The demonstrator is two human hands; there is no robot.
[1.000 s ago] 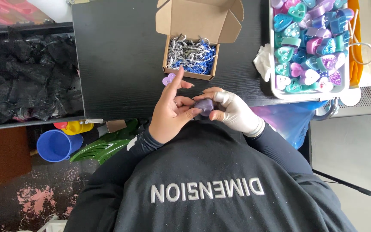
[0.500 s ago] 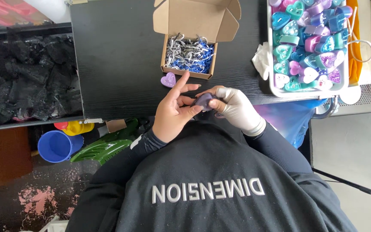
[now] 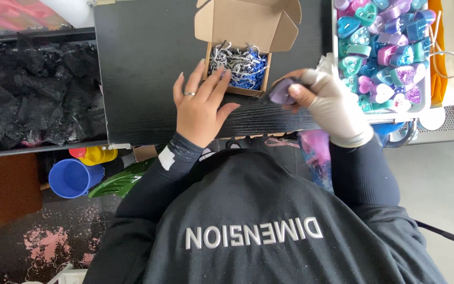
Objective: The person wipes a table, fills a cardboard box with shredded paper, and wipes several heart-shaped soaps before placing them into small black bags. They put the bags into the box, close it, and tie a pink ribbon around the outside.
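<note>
1. The left hand [image 3: 202, 108] is laid flat and empty, fingers spread, on the black table [image 3: 148, 63], fingertips touching the cardboard box [image 3: 237, 66].
2. A purple piece [image 3: 280, 91] is pinched in the gloved right hand [image 3: 327, 105], just right of the box.
3. A white tray [image 3: 425, 102] of coloured heart pieces is located beside that hand.

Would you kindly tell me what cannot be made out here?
- Head view: the purple piece is mostly hidden by the right hand.
- The cardboard box bottom lies under paper shreds.
- The tray of heart shapes is cut by the top edge.
</note>
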